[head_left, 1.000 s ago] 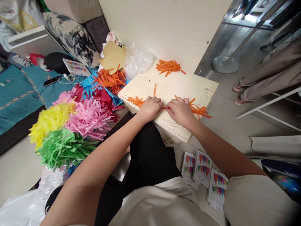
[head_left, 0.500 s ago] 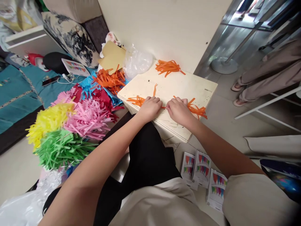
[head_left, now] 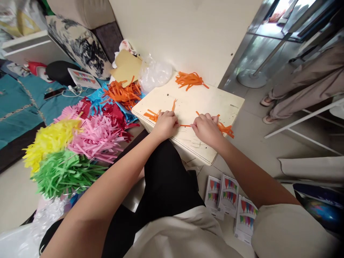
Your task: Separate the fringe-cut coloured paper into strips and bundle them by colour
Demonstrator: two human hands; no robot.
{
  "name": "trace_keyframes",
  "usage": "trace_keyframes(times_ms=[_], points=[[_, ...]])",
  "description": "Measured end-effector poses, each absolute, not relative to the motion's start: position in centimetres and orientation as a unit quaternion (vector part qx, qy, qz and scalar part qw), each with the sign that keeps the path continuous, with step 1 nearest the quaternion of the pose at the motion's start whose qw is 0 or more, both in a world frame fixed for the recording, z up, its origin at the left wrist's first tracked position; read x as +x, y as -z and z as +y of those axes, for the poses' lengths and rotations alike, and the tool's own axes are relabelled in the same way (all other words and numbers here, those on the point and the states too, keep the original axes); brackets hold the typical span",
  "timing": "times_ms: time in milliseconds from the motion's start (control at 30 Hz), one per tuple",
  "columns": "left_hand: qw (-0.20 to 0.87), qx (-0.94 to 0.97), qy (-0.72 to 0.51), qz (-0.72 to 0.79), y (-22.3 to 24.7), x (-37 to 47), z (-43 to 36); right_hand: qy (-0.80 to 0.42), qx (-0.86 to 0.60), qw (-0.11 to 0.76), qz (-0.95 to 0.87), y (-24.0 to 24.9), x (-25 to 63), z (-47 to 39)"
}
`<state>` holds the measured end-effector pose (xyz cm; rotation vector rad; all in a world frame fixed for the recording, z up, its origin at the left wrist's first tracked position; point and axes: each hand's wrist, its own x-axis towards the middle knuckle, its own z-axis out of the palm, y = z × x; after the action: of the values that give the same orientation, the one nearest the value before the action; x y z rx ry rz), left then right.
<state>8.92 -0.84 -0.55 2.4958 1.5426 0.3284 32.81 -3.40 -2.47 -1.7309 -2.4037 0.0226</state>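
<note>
An orange fringed paper tassel lies stretched along the near side of a small cream table. Its narrow, twisted-looking middle spans the gap between my hands. My left hand is closed on the left part, with loose orange strips sticking out beyond it. Closed on the right part is my right hand, and more strips fan out past it. What the fingertips do underneath is partly hidden. Another orange tassel lies at the table's back edge, and one loose orange strip rests behind my left hand.
Left of the table are piles of green, yellow, pink and orange fringed paper. A clear plastic bag touches the table's back corner. Printed packs lie on the floor at right. A person's legs stand beyond.
My hands have moved a little farther apart, so a longer stretch of the tassel's thin middle shows between them. The whole view has shifted slightly.
</note>
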Motion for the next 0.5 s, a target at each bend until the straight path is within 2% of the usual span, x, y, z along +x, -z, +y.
trace_keyframes(times_ms=[333,500], points=[[0.146,0.798,-0.121,0.572,-0.02,8.38,-0.52,-0.06,-0.624,0.118,-0.77,2.23,33.05,-3.45],[0.135,0.789,-0.117,0.587,0.14,8.81,-0.62,-0.081,-0.635,0.131,-0.757,2.39,32.99,-2.93]])
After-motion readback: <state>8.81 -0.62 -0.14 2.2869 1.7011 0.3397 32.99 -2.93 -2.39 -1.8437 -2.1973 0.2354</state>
